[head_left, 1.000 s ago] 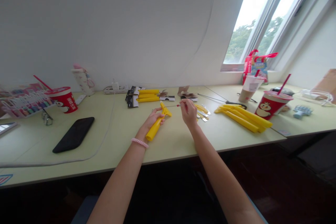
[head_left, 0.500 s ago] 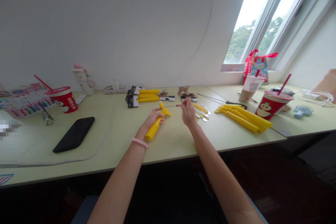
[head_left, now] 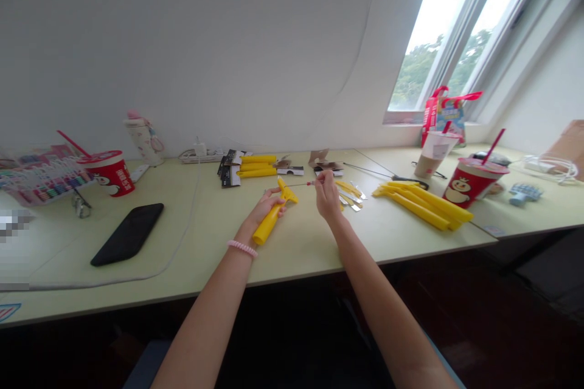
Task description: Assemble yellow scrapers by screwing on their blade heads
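Observation:
My left hand (head_left: 263,209) is wrapped round a yellow scraper handle (head_left: 269,223), whose wide head points up and away from me. In my right hand (head_left: 326,196), closed in a fist-like grip, is a thin screwdriver (head_left: 309,183). Its shaft runs level to the left and its tip meets the scraper head; the exact contact is too small to make out. Just behind and right of my right hand lie several metal blades with yellow parts (head_left: 351,197). Other yellow scraper handles (head_left: 422,203) are piled to the right.
Packaged yellow scrapers (head_left: 258,166) lie at the back near a power strip (head_left: 214,157). On the left are a black phone (head_left: 128,234), a red cup (head_left: 108,173) and a bottle (head_left: 143,140). Another red cup (head_left: 472,183) and a pale drink cup (head_left: 435,152) stand right.
Almost nothing differs. Both hands keep their grip on the scraper handle and the screwdriver, and the view has shifted very slightly.

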A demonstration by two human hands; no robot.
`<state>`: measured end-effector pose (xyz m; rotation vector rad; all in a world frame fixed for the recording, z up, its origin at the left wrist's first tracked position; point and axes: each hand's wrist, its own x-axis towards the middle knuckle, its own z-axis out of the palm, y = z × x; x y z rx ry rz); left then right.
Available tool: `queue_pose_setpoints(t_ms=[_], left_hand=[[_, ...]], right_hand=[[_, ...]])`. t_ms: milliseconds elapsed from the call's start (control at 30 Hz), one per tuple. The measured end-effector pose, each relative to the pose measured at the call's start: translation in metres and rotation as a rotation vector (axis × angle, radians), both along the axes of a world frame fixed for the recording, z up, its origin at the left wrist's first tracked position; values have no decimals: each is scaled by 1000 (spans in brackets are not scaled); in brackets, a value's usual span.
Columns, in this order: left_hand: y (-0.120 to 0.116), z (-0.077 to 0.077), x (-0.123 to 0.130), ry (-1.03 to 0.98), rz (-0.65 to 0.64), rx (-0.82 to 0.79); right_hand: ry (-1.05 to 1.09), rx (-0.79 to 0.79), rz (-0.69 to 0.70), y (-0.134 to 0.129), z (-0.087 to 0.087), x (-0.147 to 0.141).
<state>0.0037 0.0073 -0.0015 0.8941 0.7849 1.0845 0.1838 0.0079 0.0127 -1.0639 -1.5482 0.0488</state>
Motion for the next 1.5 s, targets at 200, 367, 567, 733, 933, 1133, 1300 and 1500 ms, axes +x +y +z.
queue_pose_setpoints(t_ms=[200, 367, 567, 733, 933, 1133, 1300, 1500], left_hand=[[3, -6, -2, 8, -43, 36], [5, -8, -3, 7, -37, 39], [4, -8, -3, 20, -44, 30], [5, -8, -2, 39, -64, 53], [4, -8, -2, 45, -70, 53], [4, -8, -2, 84, -86, 43], [3, -7, -1, 80, -84, 41], [3, -7, 0, 82, -86, 38]], right_hand=[[61, 4, -44, 2, -3, 0], [8, -61, 1, 0, -2, 1], [67, 23, 21, 1, -1, 0], [78, 7, -3, 3, -3, 0], [45, 54, 11, 4, -3, 1], [124, 73, -7, 3, -3, 0], [91, 52, -22, 1, -1, 0], [94, 126, -21, 3, -3, 1]])
